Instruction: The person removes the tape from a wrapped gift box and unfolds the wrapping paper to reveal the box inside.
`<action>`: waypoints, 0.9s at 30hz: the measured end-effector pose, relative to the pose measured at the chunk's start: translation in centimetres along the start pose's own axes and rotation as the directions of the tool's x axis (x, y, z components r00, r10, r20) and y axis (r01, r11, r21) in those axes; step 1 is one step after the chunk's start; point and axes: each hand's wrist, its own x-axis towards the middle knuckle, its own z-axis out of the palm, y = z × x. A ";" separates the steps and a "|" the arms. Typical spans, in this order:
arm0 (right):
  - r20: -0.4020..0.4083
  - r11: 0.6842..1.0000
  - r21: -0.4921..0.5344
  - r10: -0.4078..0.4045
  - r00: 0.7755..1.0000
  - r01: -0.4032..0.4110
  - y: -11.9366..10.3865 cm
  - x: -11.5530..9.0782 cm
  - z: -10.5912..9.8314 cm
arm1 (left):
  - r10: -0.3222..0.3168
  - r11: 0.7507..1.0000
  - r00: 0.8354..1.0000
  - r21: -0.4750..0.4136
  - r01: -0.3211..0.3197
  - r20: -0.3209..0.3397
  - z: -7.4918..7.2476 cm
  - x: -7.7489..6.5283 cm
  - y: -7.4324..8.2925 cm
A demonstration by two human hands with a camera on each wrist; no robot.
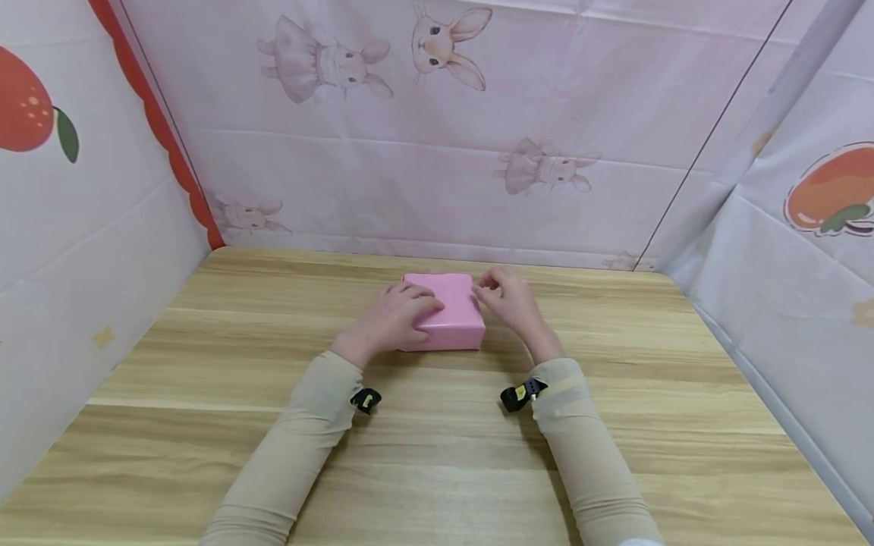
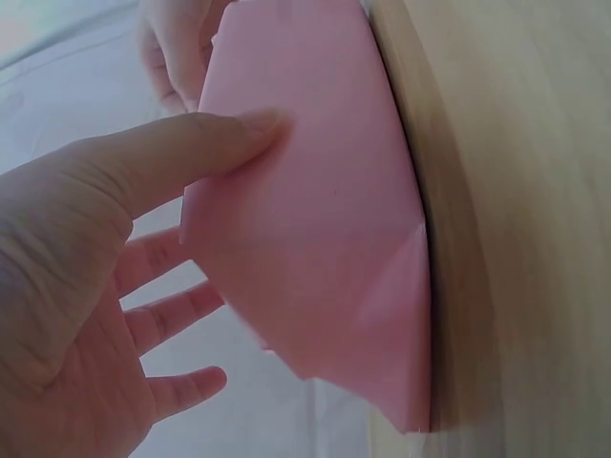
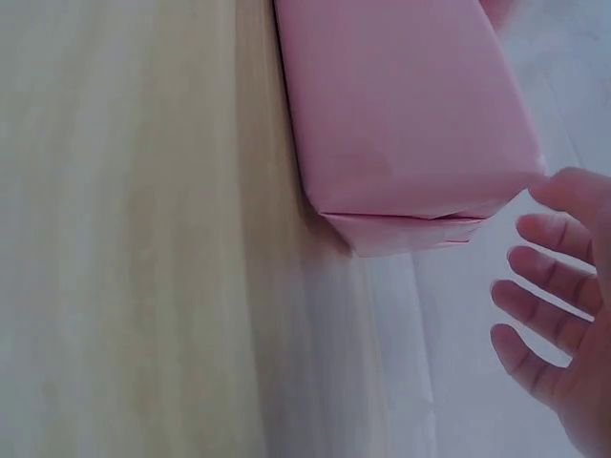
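A box wrapped in pink paper (image 1: 452, 294) rests on the wooden table. At its left end the paper sticks out past the side in a loose, creased flap (image 2: 315, 315); at the right end folded layers (image 3: 406, 232) show. My left hand (image 1: 399, 312) rests on the box's left part, thumb against the near face and spread fingers over the top. In the left wrist view these fingers look fairly straight. My right hand (image 1: 510, 299) is at the box's right side, where the thumb tip touches the top corner. Its other fingers (image 3: 544, 272) are loosely bent and apart from the paper.
The wooden table (image 1: 437, 470) spreads around the box. A rabbit-print cloth (image 1: 437, 189) hangs behind it, with white printed cloths (image 1: 75, 250) along the left and right sides. Black straps with small devices (image 1: 522, 394) sit on both wrists.
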 end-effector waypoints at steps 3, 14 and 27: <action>0.034 1.000 -0.005 -0.016 0.999 0.016 -0.1 -0.1 0.0 | -0.027 1.000 0.999 -0.008 0.027 0.021 -0.1 -0.1 -0.2; 0.103 0.998 -0.026 -0.062 0.993 0.065 -0.3 -0.3 -0.1 | -0.073 0.996 0.996 -0.039 0.075 0.053 -0.4 -0.5 -0.9; 0.084 0.993 -0.020 -0.113 0.990 0.115 -0.5 -0.2 0.0 | -0.073 0.996 0.996 -0.036 0.075 0.050 -0.4 -0.5 -0.8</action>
